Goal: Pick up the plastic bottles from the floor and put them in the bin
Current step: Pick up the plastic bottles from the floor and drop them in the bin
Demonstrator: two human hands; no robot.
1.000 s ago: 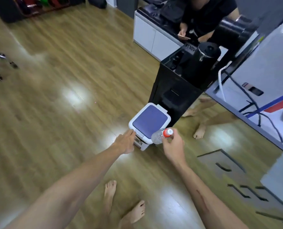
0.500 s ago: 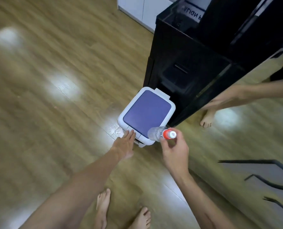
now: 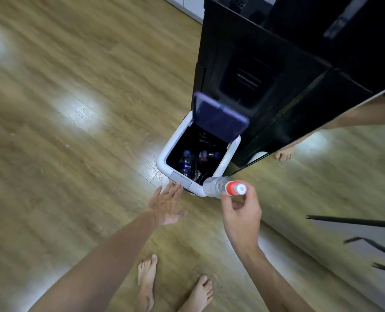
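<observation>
Two hands: right fingers [image 3: 226, 200] pinching the bottle [image 3: 218, 187] by its neck, left fingers [image 3: 173, 188] spread, at the bin [image 3: 164, 157] front.

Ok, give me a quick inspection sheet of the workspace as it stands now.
Surface: wooden floor, glare patches.
Job's things: white bin with purple lid raised; bottles inside; clear red-capped bottle at its near rim.
Clutter: nothing seen on the floor.
Grippers: left hand open by the bin's front; right hand holding the bottle near the cap.
Cables: nothing seen.
Surroundings: black cabinet behind the bin; another person's bare foot nearby.
</observation>
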